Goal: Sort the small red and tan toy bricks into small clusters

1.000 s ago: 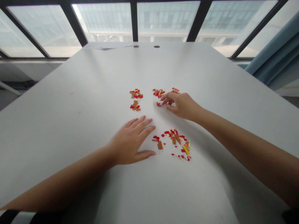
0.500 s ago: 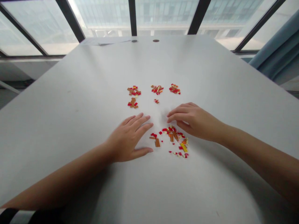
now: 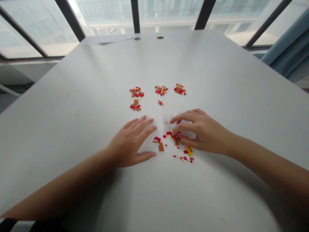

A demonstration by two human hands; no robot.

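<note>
A broad, smooth white table (image 3: 217, 64) stands before dark-framed windows (image 3: 169, 16). Nearest lies a sparse row of tiny red and cream plastic bricks (image 3: 185, 158); just beyond it, a long yellow studded plastic brick (image 3: 189, 151) borders a loose heap of red, brown and orange plastic bricks (image 3: 177, 141). The right hand (image 3: 202, 130) partly covers this heap, fingers curved and separated; whether thumb and forefinger pinch a brick cannot be told. At left, the left hand (image 3: 132, 141) lies palm down, fingers spread, probably for support, near a brown rectangular studded plate (image 3: 161, 147). Farther off, a tiny red-and-brown cluster (image 3: 160, 102) and four larger piles, two at left (image 3: 135, 105), one central (image 3: 161, 91) and one at right (image 3: 180, 89), stand apart, presumably so that groups remain distinct. All bricks lie well inside the table's edges; white surface on both sides leaves the forearms room to swing.
</note>
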